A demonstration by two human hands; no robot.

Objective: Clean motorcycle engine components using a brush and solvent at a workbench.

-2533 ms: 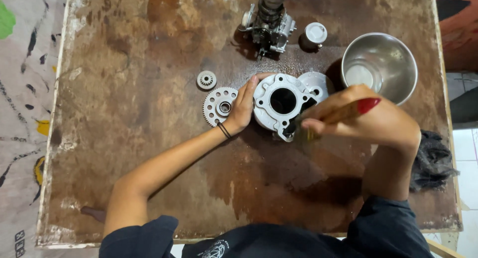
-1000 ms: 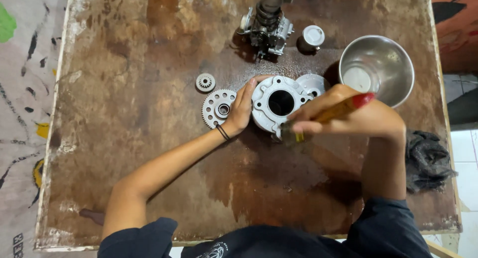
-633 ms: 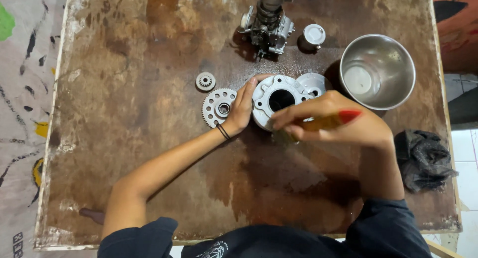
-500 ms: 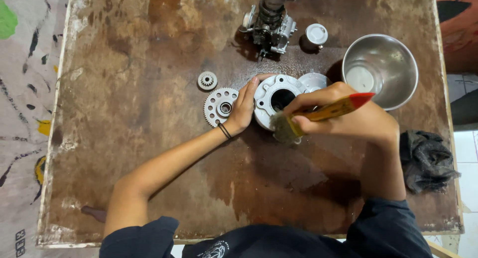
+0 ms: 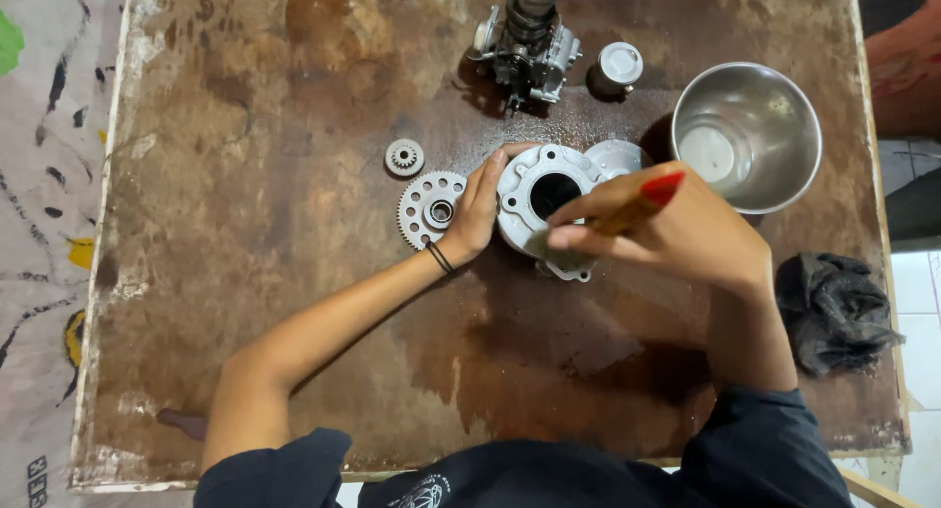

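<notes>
left hand [image 5: 478, 212] steadying round metal housing [image 5: 549, 206] at its 9 o'clock edge, fingers curled on it; right hand [image 5: 676, 235] gripping red-handled brush [image 5: 637, 206] at 3 o'clock

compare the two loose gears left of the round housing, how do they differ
The small gear is clearly smaller than the large gear and lies farther from the person. The large gear has a ring of round holes in its face; the small gear shows no such ring. The left hand rests right beside the large gear, while the small gear lies apart from it. Both are grey toothed metal wheels lying flat on the stained table.
</notes>
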